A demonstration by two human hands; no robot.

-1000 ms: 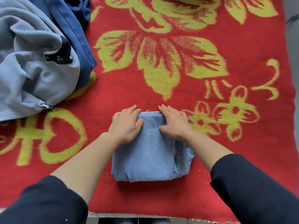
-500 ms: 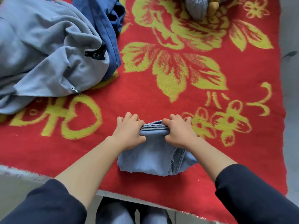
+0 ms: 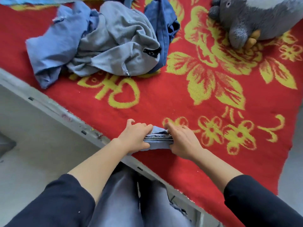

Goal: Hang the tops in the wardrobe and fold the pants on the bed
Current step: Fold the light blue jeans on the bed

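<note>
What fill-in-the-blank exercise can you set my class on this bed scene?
1. The jeans gripped by the left hand and right hand are already ____.
2. The blanket is red with ____ flowers.
3. The grey plush toy lies at the blanket's far ____ corner.
4. The pile of unfolded clothes lies to the ____ of the plush toy.

Missing words: folded; yellow; right; left.

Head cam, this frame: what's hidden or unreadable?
Head view only.
Folded jeans: mostly covered by the left hand and right hand gripping them; neatness of the fold unclear.
Clothes pile: tangled, number of garments unclear.
Plush toy: cut off by the top edge.
Wardrobe: out of frame.
</note>
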